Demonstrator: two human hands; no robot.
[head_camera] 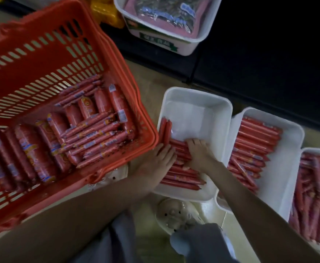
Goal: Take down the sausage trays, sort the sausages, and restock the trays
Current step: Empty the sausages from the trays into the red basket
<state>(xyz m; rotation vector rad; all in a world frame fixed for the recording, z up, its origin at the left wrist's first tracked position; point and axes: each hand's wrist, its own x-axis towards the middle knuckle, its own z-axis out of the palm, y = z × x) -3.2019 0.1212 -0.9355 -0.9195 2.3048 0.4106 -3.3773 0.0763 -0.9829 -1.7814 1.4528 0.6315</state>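
A white tray [197,95] lies on the floor in front of me, its near half filled with thin red sausages [182,176] laid in rows. Two more thin sausages [165,130] lie lengthwise along its left wall. My left hand [160,158] lies flat with straight fingers on the left end of the rows. My right hand [200,154] presses on the rows from the right, fingers spread. An orange basket [41,54] at left holds thick and thin red sausages [90,133].
Two more white trays of thin red sausages stand to the right, the middle tray [288,168] and the far right tray [318,196]. A white tub [174,40] with pink packets sits at the top by a dark shelf base. My knees and slippers are below.
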